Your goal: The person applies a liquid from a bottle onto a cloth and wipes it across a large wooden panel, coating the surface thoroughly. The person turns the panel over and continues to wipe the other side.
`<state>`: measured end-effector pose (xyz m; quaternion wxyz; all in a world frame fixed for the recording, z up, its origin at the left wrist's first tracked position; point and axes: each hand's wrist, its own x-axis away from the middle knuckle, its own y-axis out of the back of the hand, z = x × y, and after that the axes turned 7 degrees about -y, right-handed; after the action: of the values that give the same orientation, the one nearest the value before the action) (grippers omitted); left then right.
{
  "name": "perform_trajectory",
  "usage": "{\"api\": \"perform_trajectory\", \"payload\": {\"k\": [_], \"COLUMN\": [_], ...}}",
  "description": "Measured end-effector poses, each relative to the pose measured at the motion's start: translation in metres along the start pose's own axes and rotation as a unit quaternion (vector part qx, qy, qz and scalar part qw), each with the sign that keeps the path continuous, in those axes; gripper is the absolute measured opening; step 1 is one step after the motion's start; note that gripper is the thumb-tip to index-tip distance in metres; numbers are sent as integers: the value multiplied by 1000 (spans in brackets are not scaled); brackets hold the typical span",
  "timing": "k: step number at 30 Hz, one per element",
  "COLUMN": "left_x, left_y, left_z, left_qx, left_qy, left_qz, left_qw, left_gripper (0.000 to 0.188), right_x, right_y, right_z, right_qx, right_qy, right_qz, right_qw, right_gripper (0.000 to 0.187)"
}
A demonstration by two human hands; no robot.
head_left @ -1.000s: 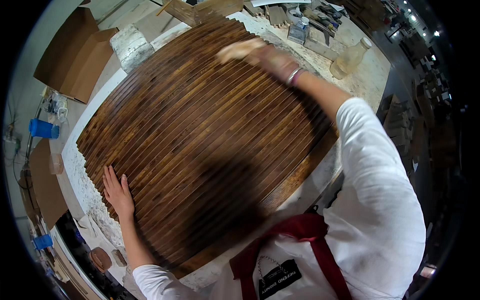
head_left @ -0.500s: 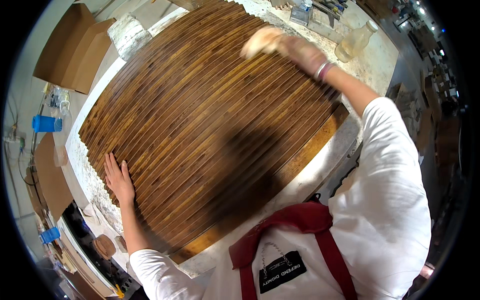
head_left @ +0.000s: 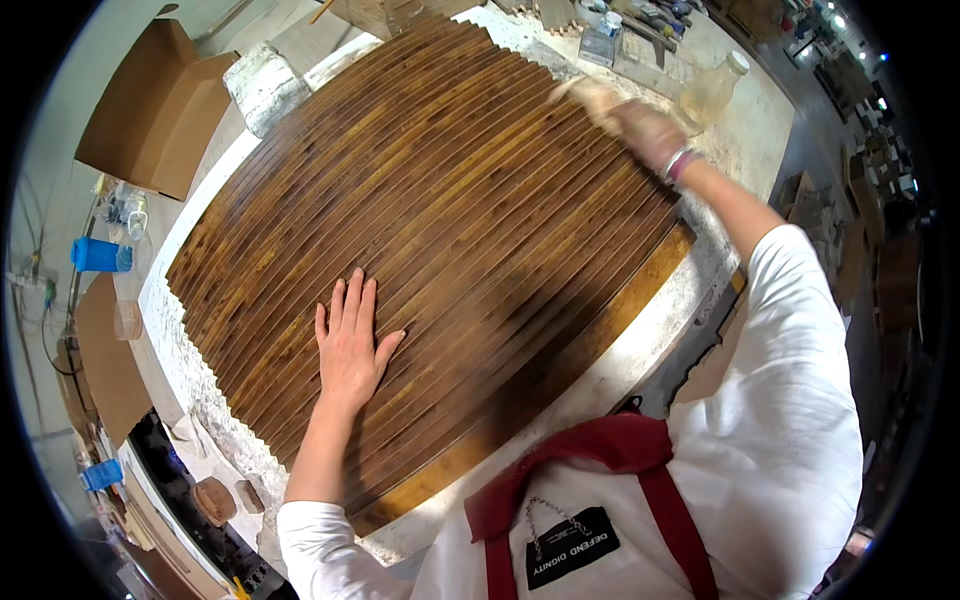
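A broad panel of dark-brown stained wood strips [head_left: 400, 190], set side by side with stepped ends, lies across the table before me. Flat on its near left part rests my left hand [head_left: 350, 345], bare, fingers spread, thumb out to the right. Over the far right edge of the panel, my right hand [head_left: 648, 135] is closed around a pale cream cloth [head_left: 592, 102]. That hand looks gloved, and motion blurs it and the cloth. A lighter yellow-brown wood strip [head_left: 640, 270] runs along the panel's near edge.
The white-stained table edge [head_left: 205, 365] shows around the panel. Behind my right hand stands a cloudy jar [head_left: 712, 90], with a grey tin [head_left: 600, 45] and tools farther back. To the left are a cardboard box [head_left: 150, 110], a wrapped white block [head_left: 265, 88] and a blue cup [head_left: 100, 255].
My left hand has shifted right, from the panel's left edge onto its strips. My right hand has moved right and slightly nearer with the cloth, toward the panel's right edge.
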<state>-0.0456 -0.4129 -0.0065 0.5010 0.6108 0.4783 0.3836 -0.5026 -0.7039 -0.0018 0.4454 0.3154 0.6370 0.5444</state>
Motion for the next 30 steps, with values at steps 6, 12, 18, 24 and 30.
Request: {"api": "perform_trajectory", "payload": {"k": [6, 12, 18, 24, 30], "left_x": [-16, -26, -35, -50, -53], "left_y": [22, -9, -2, -15, -13], "left_z": [87, 139, 117, -37, -39], "left_qx": [-64, -98, -103, -27, -41], "left_qy": [78, 195, 158, -51, -66], "left_qz": [-152, -69, -97, 15, 28], "left_qw": [983, 974, 977, 998, 997], "left_gripper": [61, 62, 61, 61, 58], "right_x": [-67, -30, -72, 17, 13], "right_y": [31, -19, -1, 39, 19], "right_z": [133, 255, 26, 151, 43], "right_qx": [-297, -301, -191, -258, -70], "right_qy": [19, 246, -28, 251, 111], "right_qz": [25, 44, 40, 94, 40], "right_qw": [954, 920, 980, 928, 991], "right_gripper": [43, 38, 24, 9, 11]}}
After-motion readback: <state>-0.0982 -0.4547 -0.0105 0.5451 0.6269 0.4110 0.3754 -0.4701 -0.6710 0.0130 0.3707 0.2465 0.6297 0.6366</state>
